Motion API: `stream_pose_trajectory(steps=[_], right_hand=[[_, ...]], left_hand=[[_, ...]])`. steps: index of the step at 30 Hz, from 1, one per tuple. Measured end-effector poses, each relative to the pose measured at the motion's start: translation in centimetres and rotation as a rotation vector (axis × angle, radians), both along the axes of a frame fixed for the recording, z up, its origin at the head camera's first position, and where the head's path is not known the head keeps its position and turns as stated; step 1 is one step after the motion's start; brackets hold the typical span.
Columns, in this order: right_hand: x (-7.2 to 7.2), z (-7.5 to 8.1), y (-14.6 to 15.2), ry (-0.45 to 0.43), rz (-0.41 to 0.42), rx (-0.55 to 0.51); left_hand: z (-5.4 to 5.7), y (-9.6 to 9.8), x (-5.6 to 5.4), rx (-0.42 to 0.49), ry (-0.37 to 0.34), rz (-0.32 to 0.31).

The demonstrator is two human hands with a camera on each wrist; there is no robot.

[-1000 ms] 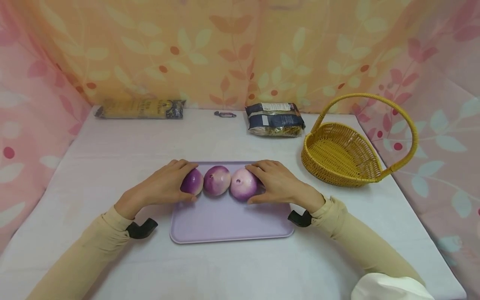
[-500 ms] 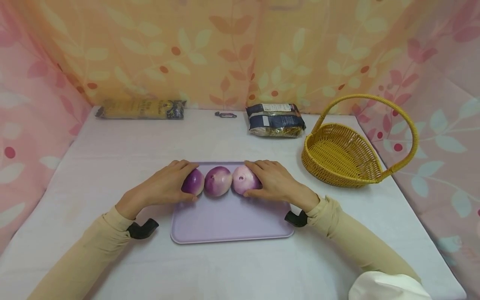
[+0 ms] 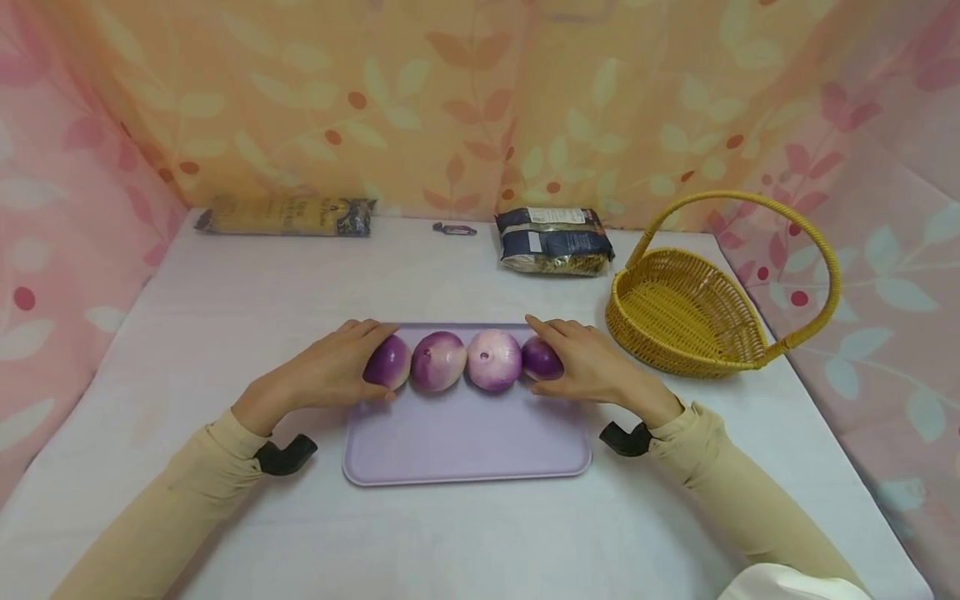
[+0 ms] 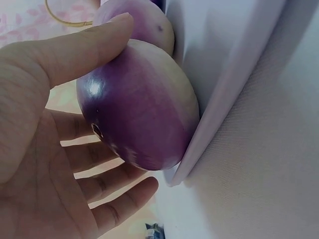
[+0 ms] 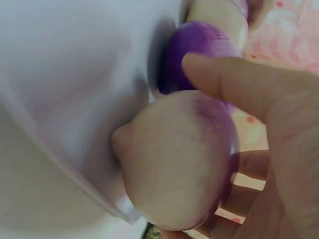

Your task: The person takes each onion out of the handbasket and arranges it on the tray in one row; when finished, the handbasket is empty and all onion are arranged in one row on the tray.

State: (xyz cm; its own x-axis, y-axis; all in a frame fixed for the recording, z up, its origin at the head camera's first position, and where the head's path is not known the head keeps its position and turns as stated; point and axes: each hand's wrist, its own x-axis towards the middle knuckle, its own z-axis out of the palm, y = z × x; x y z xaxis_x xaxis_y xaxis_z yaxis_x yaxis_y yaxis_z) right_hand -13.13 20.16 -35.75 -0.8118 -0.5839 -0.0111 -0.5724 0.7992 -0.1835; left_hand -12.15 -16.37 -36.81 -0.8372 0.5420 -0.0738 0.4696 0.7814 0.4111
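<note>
Several purple-and-white onions stand in a row on a lilac tray [image 3: 468, 446], along its far side. My left hand [image 3: 322, 367] curves round the left-end onion [image 4: 139, 107], thumb on its upper side and fingers behind it in the left wrist view. My right hand [image 3: 588, 362] holds the right-end onion [image 5: 174, 159] between its thumb side and curled fingers; that onion shows a pale side with a small knob. Between them sit a purple-and-white onion [image 3: 438, 361] and a paler one [image 3: 494, 360], touched by neither palm.
A yellow wicker basket [image 3: 686, 312] with a tall handle stands at the right. At the back lie a long yellow packet [image 3: 285, 217], a small wrapped sweet [image 3: 454, 229] and a dark blue pasta bag [image 3: 555, 242]. Floral curtains close off the back and sides.
My right hand has moved right, off the paler onion to the right-end one, which now shows. That paler onion is uncovered. My left hand has stayed in place.
</note>
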Motion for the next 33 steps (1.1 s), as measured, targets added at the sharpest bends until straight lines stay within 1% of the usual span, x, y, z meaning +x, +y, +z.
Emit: stream_pose_trajectory(steps=[7,15,24,28,30,33], right_hand=[[0.2,-0.3,-0.2,0.015,0.005,-0.034],[-0.1,-0.6,-0.7,0.023,0.015,-0.033],[-0.3,-0.7,-0.9,0.033,0.033,-0.039],[-0.2,-0.8,-0.9,0.031,0.037,-0.043],[-0.2,-0.6,-0.9,0.019,0.029,-0.048],[-0.3,0.1,-0.5,0.017,-0.027,-0.049]], left_hand=[[-0.1,-0.3,-0.1,0.009,-0.014,-0.004],[-0.1,-0.6,0.1,0.009,-0.057,0.026],[-0.1,-0.8,0.1,0.019,-0.040,0.019],[0.0,-0.9,0.2,0.025,-0.049,0.025],[0.2,-1.0,0.1,0.026,-0.055,0.034],[0.7,-1.2,-0.1,0.026,-0.033,0.062]])
